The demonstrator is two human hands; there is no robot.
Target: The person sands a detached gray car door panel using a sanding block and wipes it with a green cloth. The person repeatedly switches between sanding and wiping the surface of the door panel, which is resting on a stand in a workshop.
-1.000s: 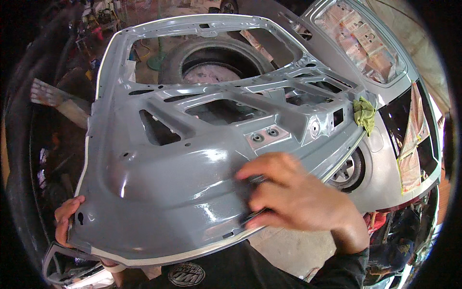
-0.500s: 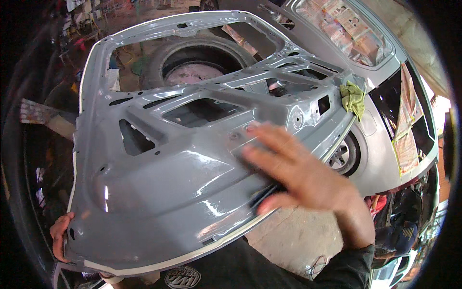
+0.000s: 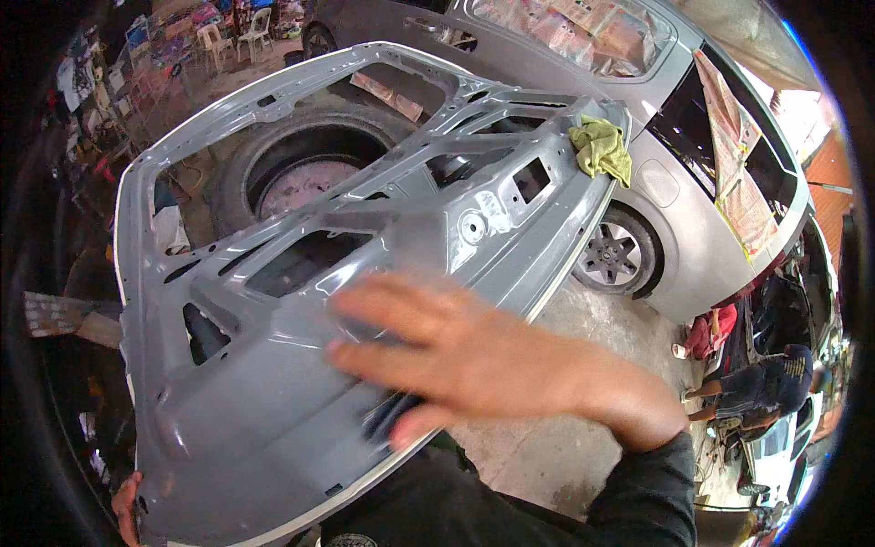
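A grey car tailgate (image 3: 246, 438), with a large window opening and several cut-outs, lies tilted in front of me, its inner side up. At its near left corner my left hand (image 3: 127, 508) has its fingers bent around the edge, partly cut off by the rim of the picture. My right hand (image 3: 447, 351) is over the near middle of the panel, palm down, fingers stretched and apart. Motion blurs its fingertips; whether they touch the metal I cannot tell. Nothing shows between those fingers. A crumpled yellow-green cloth (image 3: 602, 150) lies on the tailgate's far right corner.
A tyre (image 3: 237, 182) shows through the window opening, beneath the panel. Beyond stands a silver car (image 3: 674, 210) with paper-masked windows and a wheel (image 3: 615, 253). At right another person (image 3: 761, 392) bends by a vehicle. White chairs (image 3: 255, 35) stand far left.
My right hand has moved left in the view, still blurred. The view has shifted, so the tailgate and cloth appear further left and more of the silver car's wheel shows. My left hand keeps its hold.
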